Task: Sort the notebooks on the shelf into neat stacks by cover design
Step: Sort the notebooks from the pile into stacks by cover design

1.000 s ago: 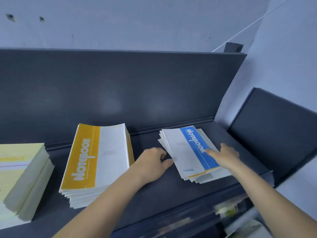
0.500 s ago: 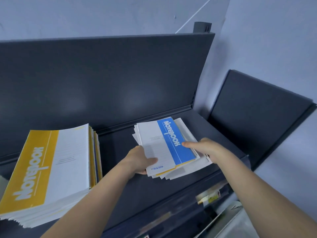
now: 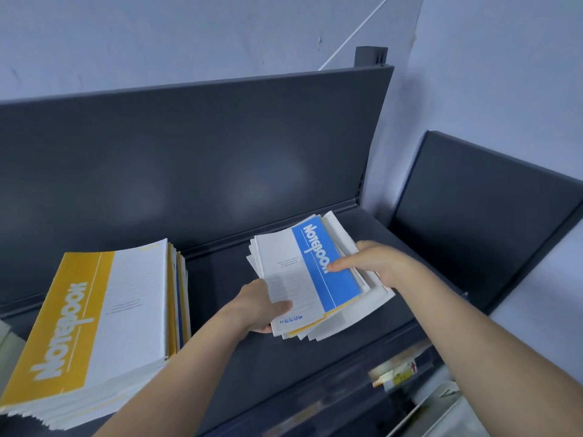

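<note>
A loose, fanned pile of notebooks point(image 3: 296, 279) with a blue-and-white cover on top sits at the right of the dark shelf point(image 3: 315, 367). My left hand point(image 3: 263, 307) grips the pile's near left corner, thumb on top and fingers underneath. My right hand point(image 3: 375, 266) holds the pile's right edge with the thumb lying on the blue band. A taller stack of notebooks point(image 3: 94, 323) topped by a yellow-and-white cover lies at the left of the shelf, with yellow and blue edges showing along its right side.
The shelf's dark back panel point(image 3: 189, 171) rises behind both piles. A second dark panel point(image 3: 479, 222) stands at the right. Below the shelf's front edge, a lower level holds packaged items point(image 3: 397, 373). A pale object point(image 3: 8, 342) shows at the far left edge.
My left hand has slid under the blue-topped pile's corner and now grips it; my right hand has closed on its right edge. The view has shifted, pushing the yellow stack leftward.
</note>
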Motion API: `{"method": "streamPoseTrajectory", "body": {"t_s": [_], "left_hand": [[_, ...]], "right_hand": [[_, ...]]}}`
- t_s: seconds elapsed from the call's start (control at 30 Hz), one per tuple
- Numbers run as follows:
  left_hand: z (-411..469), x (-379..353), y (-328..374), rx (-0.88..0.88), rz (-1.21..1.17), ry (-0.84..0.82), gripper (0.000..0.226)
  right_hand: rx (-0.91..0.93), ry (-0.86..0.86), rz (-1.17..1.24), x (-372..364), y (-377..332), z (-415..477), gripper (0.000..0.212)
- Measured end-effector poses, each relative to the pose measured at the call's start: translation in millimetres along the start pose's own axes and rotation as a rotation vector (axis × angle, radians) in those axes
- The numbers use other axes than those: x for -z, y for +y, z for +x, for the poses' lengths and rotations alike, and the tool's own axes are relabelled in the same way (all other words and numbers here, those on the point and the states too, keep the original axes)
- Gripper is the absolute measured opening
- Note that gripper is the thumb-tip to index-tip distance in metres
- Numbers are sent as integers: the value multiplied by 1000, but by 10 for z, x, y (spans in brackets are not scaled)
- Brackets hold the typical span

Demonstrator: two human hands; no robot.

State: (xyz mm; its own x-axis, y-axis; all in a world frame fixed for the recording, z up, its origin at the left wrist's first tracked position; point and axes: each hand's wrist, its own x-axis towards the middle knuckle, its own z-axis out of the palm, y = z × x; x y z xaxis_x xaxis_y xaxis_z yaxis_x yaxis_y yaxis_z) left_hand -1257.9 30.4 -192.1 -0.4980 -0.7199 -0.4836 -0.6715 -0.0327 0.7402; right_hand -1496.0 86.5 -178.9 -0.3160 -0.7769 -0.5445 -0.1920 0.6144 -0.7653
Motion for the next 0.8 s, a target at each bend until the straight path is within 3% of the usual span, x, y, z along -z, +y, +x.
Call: {"method": "streamPoseTrajectory", "body": {"t_s": [0.13,0.3,0.43,0.57,0.63,0.73,0.8], "left_hand": [[14,-7,-24,4,-15,7,31],[32,-8,-54,2,-7,18,37],[32,33,-79,-34,0,12,47],[-82,97,97,-175,-504,65,27],[-181,189,248,-314,-672,152,32],[-286,302,372,-551,-672,265,61],[-333,310,379,-608,-594,406,77]], "right_hand": [[-21,-5,49,41,-128,25,127],[-48,32,97,-87,-182,-80,77],[114,53,145,-103,-163,-156,35],[352,28,261,-106,-134,-433,41],[460,12,323,-124,-137,-551,48],[600,34,416,-173,-167,-702,52],[637,58,446,-222,-146,-730,51]]}}
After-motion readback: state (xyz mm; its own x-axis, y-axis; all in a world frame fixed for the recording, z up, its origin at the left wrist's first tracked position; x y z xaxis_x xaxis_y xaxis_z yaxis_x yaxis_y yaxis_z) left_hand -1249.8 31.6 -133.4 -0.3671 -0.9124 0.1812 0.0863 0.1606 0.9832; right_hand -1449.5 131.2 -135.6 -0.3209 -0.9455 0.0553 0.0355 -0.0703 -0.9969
